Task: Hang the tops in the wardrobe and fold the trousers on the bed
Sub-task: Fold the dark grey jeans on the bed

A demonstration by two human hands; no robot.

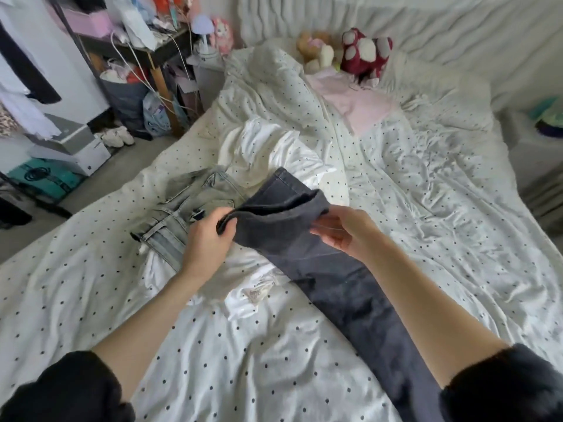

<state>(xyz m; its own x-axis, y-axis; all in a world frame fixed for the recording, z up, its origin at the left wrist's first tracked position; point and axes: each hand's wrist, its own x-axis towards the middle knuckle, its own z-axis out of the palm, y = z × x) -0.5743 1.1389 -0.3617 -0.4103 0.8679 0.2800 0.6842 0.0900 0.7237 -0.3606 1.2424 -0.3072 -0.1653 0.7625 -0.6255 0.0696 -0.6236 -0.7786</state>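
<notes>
Dark grey trousers (341, 287) stretch along the bed from the lower right toward the middle, their far end lifted off the cover. My left hand (210, 239) pinches the left edge of that raised end. My right hand (344, 231) holds the right edge, fingers curled under the cloth. Light blue jeans (185, 208) lie folded on the bed just left of my left hand. A white garment (274, 153) lies crumpled beyond and beneath the trousers. A pink garment (356, 102) lies near the pillows.
The bed (441, 193) has a white dotted cover. Plush toys (344, 50) sit at its head. On the left are hanging clothes (18, 74), a cluttered shelf (146, 41), boxes (70, 147) and shoes (117, 137) on the floor.
</notes>
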